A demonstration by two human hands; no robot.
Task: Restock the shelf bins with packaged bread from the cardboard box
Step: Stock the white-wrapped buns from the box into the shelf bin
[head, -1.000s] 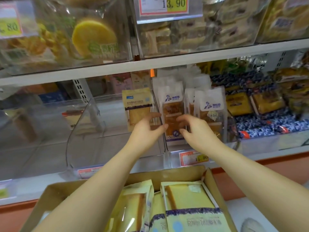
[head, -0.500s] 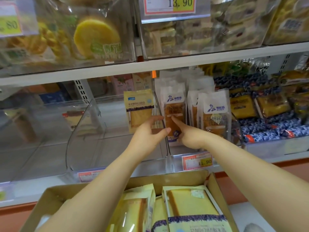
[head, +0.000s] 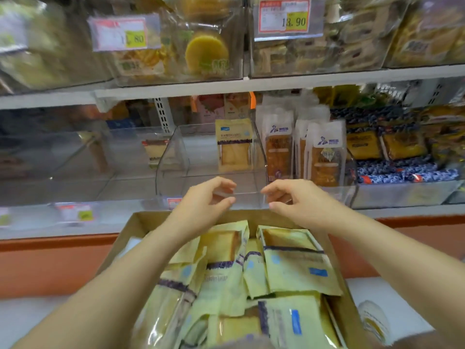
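An open cardboard box (head: 137, 221) sits below me, filled with several pale yellow bread packages (head: 292, 268) lying flat and overlapping. Straight ahead on the middle shelf stands a clear plastic bin (head: 173, 157) with one yellow bread package (head: 234, 144) upright at its back right. My left hand (head: 206, 200) and my right hand (head: 292, 200) hover side by side over the box's far edge, just in front of the bin's front lip. Their fingers are loosely curled and hold nothing.
Right of the clear bin, a bin holds upright white bread packages (head: 324, 152); further right lie blue-wrapped goods (head: 402, 172). Clear bins (head: 75, 159) stand at the left. The upper shelf carries filled bins and a price tag (head: 284, 18).
Both hands have drawn back from the packages on the shelf to the bin's front lip above the box. The view has tilted down, showing more of the box.
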